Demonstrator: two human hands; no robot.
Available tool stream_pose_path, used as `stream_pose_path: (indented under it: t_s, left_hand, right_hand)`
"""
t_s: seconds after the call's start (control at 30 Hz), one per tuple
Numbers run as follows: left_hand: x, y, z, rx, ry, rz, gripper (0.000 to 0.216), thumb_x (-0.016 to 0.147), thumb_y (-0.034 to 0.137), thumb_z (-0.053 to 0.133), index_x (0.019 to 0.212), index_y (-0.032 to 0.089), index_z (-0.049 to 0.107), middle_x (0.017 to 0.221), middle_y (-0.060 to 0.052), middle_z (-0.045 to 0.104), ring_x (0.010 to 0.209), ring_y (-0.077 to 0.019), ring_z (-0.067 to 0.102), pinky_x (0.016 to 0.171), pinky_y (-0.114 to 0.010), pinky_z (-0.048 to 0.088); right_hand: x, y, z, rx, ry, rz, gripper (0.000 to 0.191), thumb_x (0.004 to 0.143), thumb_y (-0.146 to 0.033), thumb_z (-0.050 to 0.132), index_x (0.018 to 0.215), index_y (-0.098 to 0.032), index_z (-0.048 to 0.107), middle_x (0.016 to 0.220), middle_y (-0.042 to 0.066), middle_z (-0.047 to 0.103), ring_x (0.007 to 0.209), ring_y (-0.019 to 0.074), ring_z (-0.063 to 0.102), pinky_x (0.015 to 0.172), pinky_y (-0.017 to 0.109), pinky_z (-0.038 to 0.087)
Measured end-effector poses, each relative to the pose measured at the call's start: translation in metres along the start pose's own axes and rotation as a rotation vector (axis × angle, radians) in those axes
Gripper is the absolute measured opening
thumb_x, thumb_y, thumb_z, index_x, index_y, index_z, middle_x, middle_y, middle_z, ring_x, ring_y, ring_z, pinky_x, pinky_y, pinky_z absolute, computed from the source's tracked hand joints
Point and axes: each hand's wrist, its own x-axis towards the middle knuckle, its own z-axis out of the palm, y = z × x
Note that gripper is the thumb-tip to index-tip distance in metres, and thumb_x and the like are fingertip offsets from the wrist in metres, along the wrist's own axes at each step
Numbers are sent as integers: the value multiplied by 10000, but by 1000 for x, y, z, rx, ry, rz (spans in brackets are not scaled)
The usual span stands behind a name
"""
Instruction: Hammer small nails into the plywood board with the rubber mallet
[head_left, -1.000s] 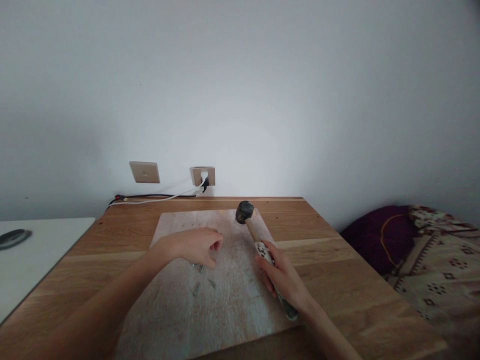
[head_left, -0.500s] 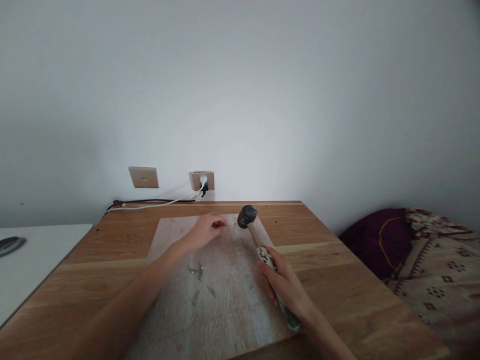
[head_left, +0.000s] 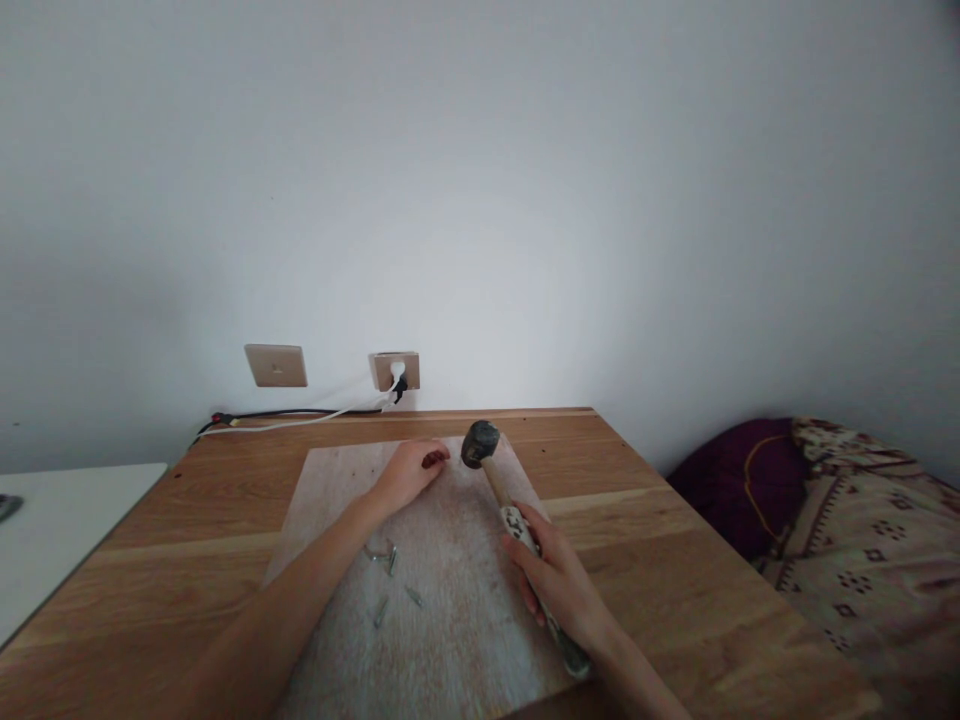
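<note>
My right hand (head_left: 551, 565) is wrapped around the worn handle of a mallet (head_left: 481, 445) with a dark head and a wooden shaft. Its head hovers above the far part of a pale board (head_left: 450, 620), just right of my left hand (head_left: 417, 468). The fingers of that hand are closed in a pinch close to the board's surface. Whatever sits between the fingertips is too small to make out. Several loose metal nails (head_left: 392, 560) lie on the board, beside my left forearm.
The board rests on a wooden table (head_left: 637, 540) against a white wall. Cables (head_left: 300, 422) run along the back edge to a socket (head_left: 409, 370). A white surface (head_left: 82, 520) stands at the left; patterned fabric (head_left: 870, 560) and a purple cushion (head_left: 739, 490) lie at the right.
The view has shifted slightly, so the whole scene sits a little further left and lower. The mallet stays raised, and my left hand keeps its pinch at the same spot on the board.
</note>
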Motion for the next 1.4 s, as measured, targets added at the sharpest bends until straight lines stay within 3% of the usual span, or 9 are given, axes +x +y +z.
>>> stream_pose_path:
  t_s: [0.27, 0.4, 0.53, 0.6, 0.73, 0.83, 1.17, 1.27, 1.4]
  left_hand:
    - [0, -3, 2, -97, 31, -78, 323, 810, 85, 657, 1118, 174, 693, 894, -47, 772, 835, -220, 725, 812, -340, 541]
    - [-1, -1, 0, -75, 53, -124, 368, 759, 47, 647, 1103, 179, 653, 879, -34, 751, 823, -220, 711, 780, -329, 525]
    - [-13, 9, -20, 28, 55, -86, 224, 747, 79, 599, 943, 183, 624, 860, -29, 691, 823, -206, 658, 754, -306, 482]
    - [-26, 17, -38, 87, -32, -55, 150, 727, 106, 581, 848, 194, 600, 835, -16, 655, 807, -195, 627, 739, -291, 460]
    - [-60, 36, -71, 82, -486, -8, 189, 678, 157, 623, 859, 211, 646, 868, -3, 665, 812, -188, 631, 720, -266, 454]
    - [-79, 46, -79, 139, -583, -13, 229, 648, 155, 651, 866, 223, 670, 935, -8, 671, 838, -200, 641, 722, -273, 453]
    - [-82, 42, -62, 82, -574, -87, 152, 712, 135, 629, 838, 205, 679, 816, -1, 698, 757, -180, 659, 649, -264, 455]
    - [-76, 45, -60, 54, -467, -39, 132, 784, 145, 618, 865, 204, 703, 864, -15, 730, 799, -173, 670, 709, -260, 480]
    - [-54, 40, -56, 43, -203, -1, 120, 893, 188, 595, 906, 197, 714, 919, -45, 744, 847, -180, 669, 788, -280, 504]
  right_hand:
    - [5, -28, 13, -115, -49, 2, 521, 955, -438, 517, 1379, -137, 529, 467, -113, 473, 339, 115, 431, 319, 187, 329]
    - [12, -36, 20, -150, -73, 23, 500, 952, -399, 513, 1384, -148, 540, 509, -108, 485, 356, 111, 456, 325, 182, 333]
    - [15, -31, 22, -158, -74, 5, 511, 945, -397, 490, 1385, -143, 537, 505, -111, 476, 359, 113, 459, 322, 182, 346]
    - [15, -29, 22, -147, -69, 13, 535, 933, -423, 494, 1385, -140, 536, 496, -113, 465, 356, 113, 454, 321, 182, 342]
    - [13, -27, 20, -112, -55, 19, 574, 901, -523, 527, 1337, -152, 569, 498, -113, 460, 355, 108, 463, 328, 186, 348]
    - [12, -24, 20, -84, -40, 21, 616, 887, -570, 527, 1334, -148, 562, 481, -121, 451, 349, 112, 453, 324, 191, 358]
    - [7, -10, 20, -11, -50, 20, 596, 922, -526, 557, 1398, -170, 521, 479, -111, 436, 348, 128, 419, 320, 211, 335]
    - [5, -10, 19, 2, -53, -13, 536, 939, -506, 558, 1371, -190, 546, 517, -100, 450, 355, 124, 430, 321, 211, 332]
    - [5, -10, 20, 5, -57, -11, 532, 937, -496, 562, 1371, -189, 552, 522, -104, 446, 351, 119, 432, 318, 206, 331]
